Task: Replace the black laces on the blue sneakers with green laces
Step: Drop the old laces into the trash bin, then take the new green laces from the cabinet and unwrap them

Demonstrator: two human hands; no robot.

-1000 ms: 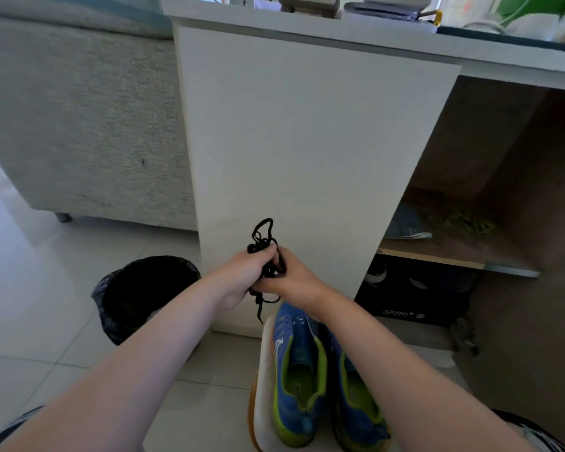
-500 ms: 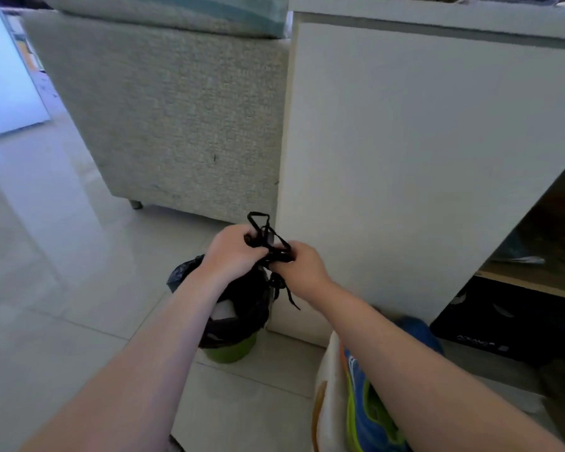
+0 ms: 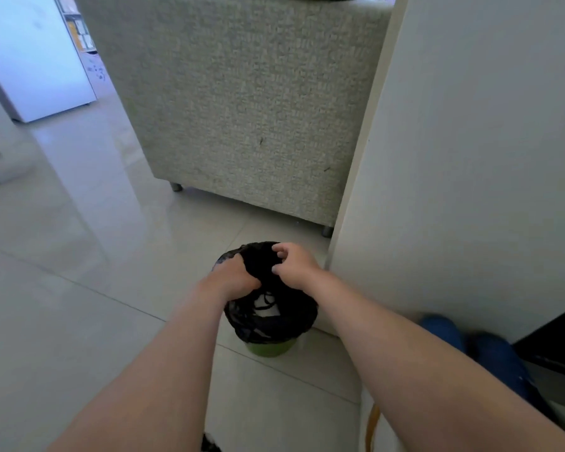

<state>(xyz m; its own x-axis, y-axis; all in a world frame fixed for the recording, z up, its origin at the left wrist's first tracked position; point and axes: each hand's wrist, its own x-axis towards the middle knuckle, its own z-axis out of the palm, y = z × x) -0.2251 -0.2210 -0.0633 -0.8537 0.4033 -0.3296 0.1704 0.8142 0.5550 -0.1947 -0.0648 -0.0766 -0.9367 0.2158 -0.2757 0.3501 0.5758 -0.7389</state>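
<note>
From the head view, the person leans over a small round green plastic bin (image 3: 269, 349) standing on the glossy pale tiled floor (image 3: 79, 256), just beside the foot of a tall white cabinet side panel (image 3: 470, 158). The bin is lined with a crinkled black plastic bag (image 3: 242, 321), whose edge is folded over the rim so that only the green base shows below it. Inside the bag I can make out a small white scrap (image 3: 269, 306); what it is I cannot tell.

Both bare forearms reach out over the bin's mouth. The left hand (image 3: 234, 278) has its fingers curled tight round a tangled bundle of black laces (image 3: 260, 264), and the right hand (image 3: 294, 267) has its thumb and bent fingers closed on the same bundle from the other side. The bundle sits right above the opening, and a few thin loops of it dangle down into the bag, over the white scrap. Black on black, the bundle's edge is hard to trace.

The pair of blue sneakers (image 3: 499, 357) lies on the floor at lower right, blurred, close to the cabinet and partly behind the right forearm. Behind the bin stands a grey-green woven fabric sofa (image 3: 258, 109) on short metal legs, and far off to the left a white box-shaped appliance (image 3: 36, 60)
</note>
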